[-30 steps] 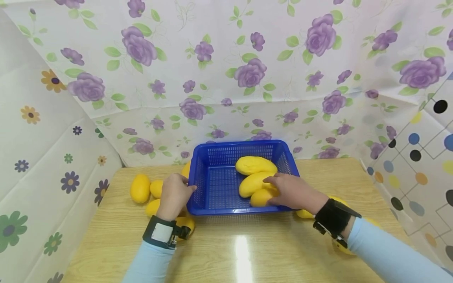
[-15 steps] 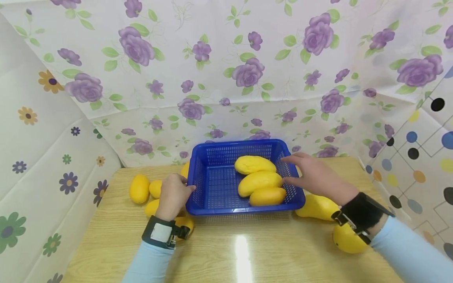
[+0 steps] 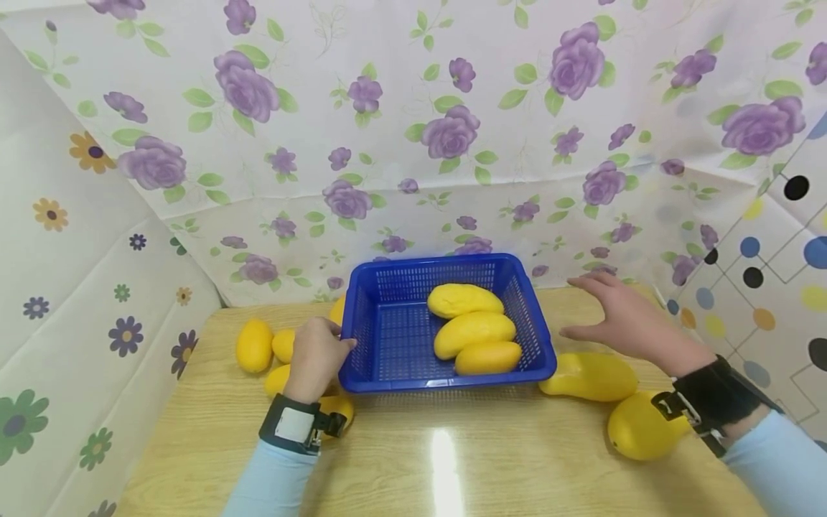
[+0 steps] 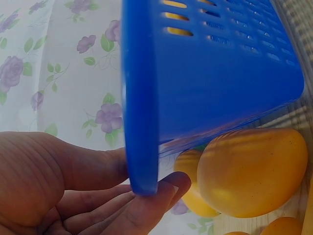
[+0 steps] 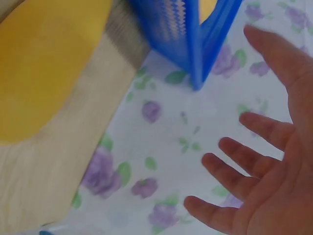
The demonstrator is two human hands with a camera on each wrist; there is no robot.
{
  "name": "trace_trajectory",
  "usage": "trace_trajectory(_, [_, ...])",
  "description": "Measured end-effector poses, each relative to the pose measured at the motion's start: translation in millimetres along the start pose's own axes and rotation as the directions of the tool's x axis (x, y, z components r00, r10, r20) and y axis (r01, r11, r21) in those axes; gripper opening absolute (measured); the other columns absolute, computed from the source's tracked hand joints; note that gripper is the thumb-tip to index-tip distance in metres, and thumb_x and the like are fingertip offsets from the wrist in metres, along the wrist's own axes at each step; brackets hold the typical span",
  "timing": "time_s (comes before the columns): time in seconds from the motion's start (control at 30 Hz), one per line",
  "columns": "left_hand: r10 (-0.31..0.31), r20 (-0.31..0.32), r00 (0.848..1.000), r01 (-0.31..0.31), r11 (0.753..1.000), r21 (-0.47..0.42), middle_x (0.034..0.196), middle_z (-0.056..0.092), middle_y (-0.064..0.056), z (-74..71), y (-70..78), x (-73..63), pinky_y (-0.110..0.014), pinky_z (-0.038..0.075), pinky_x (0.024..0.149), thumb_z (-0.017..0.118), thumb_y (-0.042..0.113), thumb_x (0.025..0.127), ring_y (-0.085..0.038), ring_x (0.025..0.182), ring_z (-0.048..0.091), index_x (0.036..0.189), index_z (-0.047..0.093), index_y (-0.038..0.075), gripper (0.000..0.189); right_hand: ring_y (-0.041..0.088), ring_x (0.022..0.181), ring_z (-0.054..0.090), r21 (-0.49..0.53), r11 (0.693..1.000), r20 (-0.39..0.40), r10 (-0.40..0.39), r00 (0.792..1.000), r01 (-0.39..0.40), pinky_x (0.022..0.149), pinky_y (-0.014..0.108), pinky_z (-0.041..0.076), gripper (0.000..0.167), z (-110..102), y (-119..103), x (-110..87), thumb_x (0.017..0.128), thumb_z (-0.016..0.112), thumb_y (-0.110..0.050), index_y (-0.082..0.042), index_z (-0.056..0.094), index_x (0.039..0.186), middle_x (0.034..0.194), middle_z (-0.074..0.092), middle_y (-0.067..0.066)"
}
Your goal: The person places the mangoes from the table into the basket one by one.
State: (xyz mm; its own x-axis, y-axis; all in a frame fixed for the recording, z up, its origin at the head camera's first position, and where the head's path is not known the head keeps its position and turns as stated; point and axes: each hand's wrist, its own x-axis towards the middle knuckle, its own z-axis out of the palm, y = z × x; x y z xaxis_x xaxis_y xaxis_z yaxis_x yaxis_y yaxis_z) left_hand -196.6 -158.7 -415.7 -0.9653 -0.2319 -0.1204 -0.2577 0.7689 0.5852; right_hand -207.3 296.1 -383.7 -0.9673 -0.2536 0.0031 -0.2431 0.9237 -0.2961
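Note:
A blue plastic basket with mesh sides stands in the middle of the table. My left hand grips its left rim between thumb and fingers; the left wrist view shows the basket's rim in that pinch. Three yellow, mango-like fruits lie side by side in the basket's right half: a lumpy fruit at the back, a smooth one in the middle and a smaller one in front. My right hand hovers right of the basket, fingers spread, holding nothing.
Below my right hand lie a long, pear-shaped yellow fruit and a rounder one. Several orange-yellow fruits, one upright-looking mango among them, are left of the basket. A flowered sheet hangs close behind the table.
My right hand has let go of the front fruit in the basket and moved right, out past the rim. The left hand keeps its hold on the basket.

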Motion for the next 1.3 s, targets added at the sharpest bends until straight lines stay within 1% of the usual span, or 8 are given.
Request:
trace_trajectory(0.13, [0.007, -0.004, 1.0, -0.007, 1.0, 0.002, 0.104, 0.068, -0.02, 0.3, 0.1, 0.9, -0.032, 0.056, 0.062, 0.072, 0.021, 0.082, -0.025, 0.077, 0.063, 0.106, 0.068, -0.002, 0.034, 0.047, 0.125, 0.037, -0.019, 0.999, 0.085, 0.035, 0.996, -0.033, 0.091, 0.065, 0.04, 0.11, 6, 16, -7.1, 0.057, 0.068, -0.076, -0.015, 0.037, 0.143, 0.146, 0.032, 0.024])
trace_trajectory(0.27, [0.003, -0.003, 1.0, -0.003, 1.0, 0.0, 0.103, 0.068, -0.019, 0.0, 0.3, 0.4, -0.03, 0.055, 0.06, 0.072, 0.021, 0.082, -0.024, 0.076, 0.063, 0.106, 0.068, -0.001, 0.033, 0.051, 0.124, 0.035, -0.013, 0.998, 0.171, 0.055, 0.984, -0.054, 0.088, 0.066, 0.041, 0.119, 19, 29, -12.9, 0.051, 0.072, -0.075, -0.013, 0.033, 0.144, 0.146, 0.026, 0.029])
trace_trajectory(0.4, [0.002, -0.002, 1.0, -0.002, 1.0, -0.001, 0.102, 0.068, -0.018, 0.7, 0.1, 0.1, -0.03, 0.055, 0.06, 0.072, 0.021, 0.081, -0.024, 0.076, 0.063, 0.106, 0.068, -0.001, 0.033, 0.054, 0.123, 0.035, 0.0, 0.998, 0.2, 0.057, 0.978, -0.058, 0.088, 0.067, 0.04, 0.12, 35, 37, -15.6, 0.047, 0.076, -0.072, -0.014, 0.035, 0.144, 0.145, 0.028, 0.03])
trace_trajectory(0.57, [0.004, -0.003, 1.0, -0.004, 1.0, 0.003, 0.103, 0.068, -0.019, 0.9, 0.0, -0.1, -0.03, 0.055, 0.062, 0.073, 0.021, 0.081, -0.024, 0.077, 0.062, 0.106, 0.068, -0.001, 0.033, 0.055, 0.121, 0.038, -0.006, 1.0, 0.218, 0.028, 0.976, -0.027, 0.087, 0.067, 0.04, 0.12, 50, 40, -17.0, 0.045, 0.078, -0.071, -0.012, 0.038, 0.142, 0.142, 0.032, 0.032])
trace_trajectory(0.77, [0.018, -0.02, 1.0, -0.018, 1.0, 0.001, 0.099, 0.068, -0.017, 1.7, -0.9, 0.4, -0.026, 0.052, 0.057, 0.073, 0.021, 0.081, -0.024, 0.074, 0.062, 0.104, 0.069, -0.001, 0.032, 0.053, 0.121, 0.04, -0.005, 0.999, 0.255, 0.032, 0.966, -0.032, 0.091, 0.068, 0.038, 0.121, 64, 43, -16.3, 0.041, 0.082, -0.066, -0.014, 0.039, 0.142, 0.141, 0.035, 0.029])
trace_trajectory(0.97, [0.021, -0.024, 1.0, -0.021, 1.0, -0.005, 0.097, 0.069, -0.016, 1.9, -0.8, 0.4, -0.023, 0.05, 0.055, 0.074, 0.021, 0.08, -0.023, 0.072, 0.062, 0.103, 0.069, 0.0, 0.031, 0.05, 0.12, 0.043, 0.0, 0.998, 0.294, 0.063, 0.954, -0.066, 0.091, 0.067, 0.039, 0.111, 70, 43, -15.7, 0.044, 0.086, -0.056, -0.015, 0.044, 0.138, 0.138, 0.04, 0.027])
trace_trajectory(1.07, [0.018, -0.022, 1.0, -0.018, 1.0, -0.005, 0.098, 0.069, -0.017, 1.6, -0.5, 0.3, -0.023, 0.051, 0.055, 0.073, 0.02, 0.08, -0.023, 0.072, 0.062, 0.103, 0.069, -0.001, 0.031, 0.049, 0.119, 0.045, 0.0, 0.997, 0.307, 0.074, 0.949, -0.077, 0.091, 0.066, 0.039, 0.106, 71, 42, -15.1, 0.046, 0.087, -0.054, -0.016, 0.047, 0.136, 0.137, 0.043, 0.025])
trace_trajectory(1.3, [0.019, -0.021, 1.0, -0.019, 1.0, -0.006, 0.099, 0.069, -0.017, 1.5, -1.0, 0.4, -0.023, 0.05, 0.054, 0.073, 0.02, 0.081, -0.023, 0.072, 0.062, 0.103, 0.069, 0.0, 0.031, 0.042, 0.114, 0.051, 0.0, 0.998, 0.314, 0.059, 0.947, -0.063, 0.092, 0.062, 0.041, 0.091, 73, 46, -13.5, 0.053, 0.087, -0.047, -0.015, 0.053, 0.131, 0.129, 0.054, 0.02])
